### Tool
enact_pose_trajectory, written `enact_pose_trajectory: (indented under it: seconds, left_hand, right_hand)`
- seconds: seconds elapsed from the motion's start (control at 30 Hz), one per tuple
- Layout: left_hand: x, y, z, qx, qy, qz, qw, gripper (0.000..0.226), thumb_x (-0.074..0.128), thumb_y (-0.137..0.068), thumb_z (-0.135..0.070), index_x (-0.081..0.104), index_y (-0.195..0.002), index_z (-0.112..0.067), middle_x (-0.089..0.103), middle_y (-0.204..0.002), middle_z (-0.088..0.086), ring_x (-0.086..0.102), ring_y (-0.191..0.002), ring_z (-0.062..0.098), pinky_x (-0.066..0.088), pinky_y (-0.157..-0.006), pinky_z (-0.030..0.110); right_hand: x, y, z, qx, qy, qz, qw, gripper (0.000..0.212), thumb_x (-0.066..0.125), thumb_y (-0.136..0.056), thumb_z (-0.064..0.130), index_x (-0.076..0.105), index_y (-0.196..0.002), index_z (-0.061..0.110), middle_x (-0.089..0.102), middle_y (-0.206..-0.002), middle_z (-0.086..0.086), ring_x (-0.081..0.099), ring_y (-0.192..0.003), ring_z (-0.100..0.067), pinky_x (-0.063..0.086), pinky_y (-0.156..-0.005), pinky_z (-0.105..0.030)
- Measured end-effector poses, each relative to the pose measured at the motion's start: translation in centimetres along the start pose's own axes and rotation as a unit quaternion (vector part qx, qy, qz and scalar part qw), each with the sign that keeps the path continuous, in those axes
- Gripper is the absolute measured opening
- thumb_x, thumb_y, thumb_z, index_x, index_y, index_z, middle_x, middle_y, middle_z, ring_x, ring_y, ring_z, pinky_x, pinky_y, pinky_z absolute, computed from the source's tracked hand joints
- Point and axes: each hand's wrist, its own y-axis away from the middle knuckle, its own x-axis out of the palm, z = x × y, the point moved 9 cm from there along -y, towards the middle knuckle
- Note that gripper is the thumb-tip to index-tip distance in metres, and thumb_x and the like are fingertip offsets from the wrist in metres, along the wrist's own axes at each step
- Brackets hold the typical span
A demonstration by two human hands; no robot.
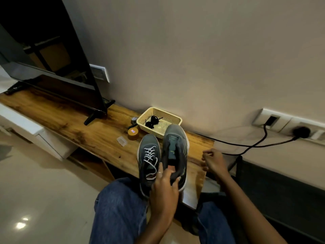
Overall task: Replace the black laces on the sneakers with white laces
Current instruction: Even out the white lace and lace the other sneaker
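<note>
Laced sneaker (149,164): one, left of the pair, on the bench (70,120); white lace (150,155) already threaded.
Left hand (164,189): fingers curled round the heel collar of the bare sneaker.
Bare sneaker (175,147): one, right of the first, no lace seen; best held steady, tongue exposed, for threading from the far eyelets.
Basket (173,117): one, far side; black laces (152,121) inside, number unclear.
Right hand (212,160): fingers loosely curled; whether a lace is pinched cannot be told.

left hand (164,184) gripping, right hand (213,160) loosely curled, raised
</note>
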Motion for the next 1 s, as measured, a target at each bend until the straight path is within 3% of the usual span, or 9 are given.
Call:
enact_pose_trajectory:
  seconds: [0.27,0.4,0.5,0.57,0.63,0.7,0.77,0.87,1.0]
  left_hand:
    - [8.4,0.1,-1.6,0.021,-0.102,0.152,0.983,0.043,0.049,-0.096,-0.02,0.041,-0.137,-0.025,0.017,-0.159,0.004,0.05,-0.126,0.021,0.043,-0.097,0.03]
    - [10.1,-0.3,0.2,0.01,-0.162,0.179,0.97,0.05,0.043,-0.099,-0.022,0.025,-0.146,-0.021,0.006,-0.161,0.008,0.043,-0.131,0.022,0.04,-0.1,0.03]
    - [10.5,-0.6,1.0,-0.003,-0.192,0.207,0.959,0.052,0.046,-0.099,-0.031,0.026,-0.146,-0.019,0.005,-0.16,0.011,0.039,-0.134,0.024,0.04,-0.1,0.031]
    - [10.4,-1.1,0.7,-0.009,-0.185,0.227,0.956,0.053,0.051,-0.096,-0.036,0.03,-0.142,-0.019,0.018,-0.157,0.013,0.046,-0.128,0.026,0.043,-0.096,0.034]
    - [8.9,-2.8,-0.7,0.014,-0.158,0.205,0.966,0.052,0.052,-0.095,-0.041,0.033,-0.139,-0.022,0.046,-0.139,0.008,0.056,-0.115,0.024,0.047,-0.089,0.035]
    - [6.6,-6.1,-2.2,0.057,-0.129,0.146,0.979,0.044,0.047,-0.096,-0.042,0.039,-0.137,-0.026,0.063,-0.117,0.002,0.062,-0.102,0.02,0.051,-0.082,0.033]
    - [4.4,-10.1,-2.6,0.075,-0.103,0.094,0.987,0.034,0.045,-0.098,-0.039,0.051,-0.129,-0.026,0.068,-0.105,-0.002,0.063,-0.09,0.014,0.051,-0.071,0.026]
    - [2.2,-15.3,-1.1,0.057,-0.074,0.034,0.995,0.026,0.048,-0.098,-0.029,0.059,-0.122,-0.026,0.068,-0.103,-0.001,0.057,-0.084,0.01,0.036,-0.058,0.017]
    - [3.4,-19.7,4.2,-0.008,0.012,0.028,1.0,0.027,0.053,-0.095,-0.022,0.062,-0.12,-0.027,0.063,-0.119,0.003,0.052,-0.109,0.018,0.044,-0.08,0.03]
  right_hand:
    - [-5.0,0.7,-1.6,-0.019,-0.024,-0.034,0.999,0.016,0.048,-0.097,0.01,0.063,-0.092,0.009,0.063,-0.08,-0.009,0.061,-0.07,-0.021,0.052,-0.063,-0.034]
    - [-3.8,-0.2,-3.1,-0.022,0.004,-0.008,1.0,0.019,0.047,-0.098,0.009,0.062,-0.086,0.014,0.064,-0.08,-0.008,0.06,-0.065,-0.016,0.043,-0.049,-0.02]
    - [-2.6,-1.2,-3.4,-0.027,0.03,-0.008,0.999,0.02,0.05,-0.095,0.009,0.066,-0.084,0.015,0.068,-0.084,-0.009,0.064,-0.072,-0.019,0.053,-0.064,-0.034]
    - [-1.8,-1.5,-2.2,-0.054,0.059,-0.019,0.997,0.017,0.051,-0.094,0.007,0.067,-0.089,0.012,0.067,-0.086,-0.005,0.062,-0.076,-0.016,0.053,-0.07,-0.031]
    - [-0.7,-1.5,0.4,-0.114,0.087,-0.026,0.989,0.015,0.052,-0.094,0.007,0.066,-0.092,0.012,0.063,-0.085,-0.001,0.057,-0.072,-0.009,0.045,-0.062,-0.02]
    - [0.9,-2.0,3.4,-0.175,0.122,-0.024,0.977,0.015,0.053,-0.094,0.009,0.067,-0.094,0.012,0.063,-0.087,0.001,0.057,-0.076,-0.011,0.046,-0.066,-0.025]
    - [3.4,-3.4,6.3,-0.24,0.159,-0.007,0.958,0.016,0.054,-0.091,0.008,0.07,-0.095,0.008,0.067,-0.092,-0.003,0.06,-0.083,-0.018,0.047,-0.072,-0.032]
    - [8.0,-6.7,10.3,-0.316,0.227,0.029,0.921,0.017,0.058,-0.087,0.01,0.072,-0.095,0.006,0.071,-0.097,-0.013,0.062,-0.091,-0.03,0.048,-0.076,-0.037]
    - [14.4,-11.8,12.6,-0.332,0.347,0.074,0.874,0.019,0.058,-0.09,0.015,0.071,-0.103,0.01,0.069,-0.11,-0.012,0.059,-0.108,-0.031,0.048,-0.089,-0.038]
